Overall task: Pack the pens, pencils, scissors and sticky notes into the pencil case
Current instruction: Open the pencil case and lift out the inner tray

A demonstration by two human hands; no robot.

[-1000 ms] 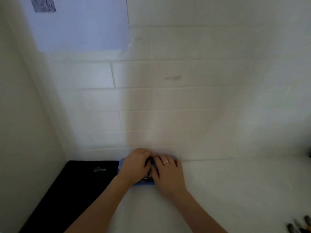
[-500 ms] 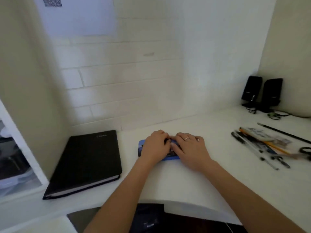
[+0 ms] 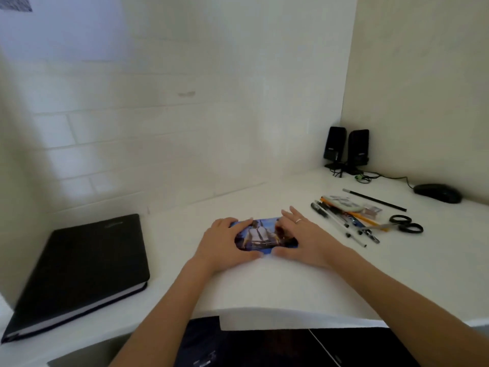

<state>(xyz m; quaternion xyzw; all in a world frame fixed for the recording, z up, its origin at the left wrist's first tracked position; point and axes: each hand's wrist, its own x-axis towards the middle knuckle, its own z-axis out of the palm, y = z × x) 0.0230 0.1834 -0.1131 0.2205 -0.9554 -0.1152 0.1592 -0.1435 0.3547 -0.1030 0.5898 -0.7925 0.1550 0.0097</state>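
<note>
1. The left hand (image 3: 225, 241) holds the left end of the pencil case (image 3: 260, 235), thumb along its near edge and fingers curled over the far edge.
2. The right hand (image 3: 296, 238) holds the right end, thumb tucked at the near edge and fingers spread fairly straight over the top – a ring shows on one finger.
3. The case lies flat on the white tabletop (image 3: 264, 282), printed lid up; it looks closed, though the hands hide its ends, so I cannot tell whether it has begun to open.
4. At about 3 o'clock of the case, near but apart from it, lie the pens (image 3: 341, 223) and pencils (image 3: 366, 219) in a loose fan, with the scissors (image 3: 406, 223) just beyond and a black pencil (image 3: 374, 200) at 2 o'clock. The sticky notes I cannot pick out for certain.
5. Well off at 9 o'clock sits a black notebook (image 3: 84, 266); at 1 o'clock, speakers (image 3: 346, 147) and a mouse (image 3: 438, 193).
6. Risks, as I judge them: the lid may spring open and skid the case into the pens – rolling them away; long pencils or the scissors may not fit and jam the lid.
</note>
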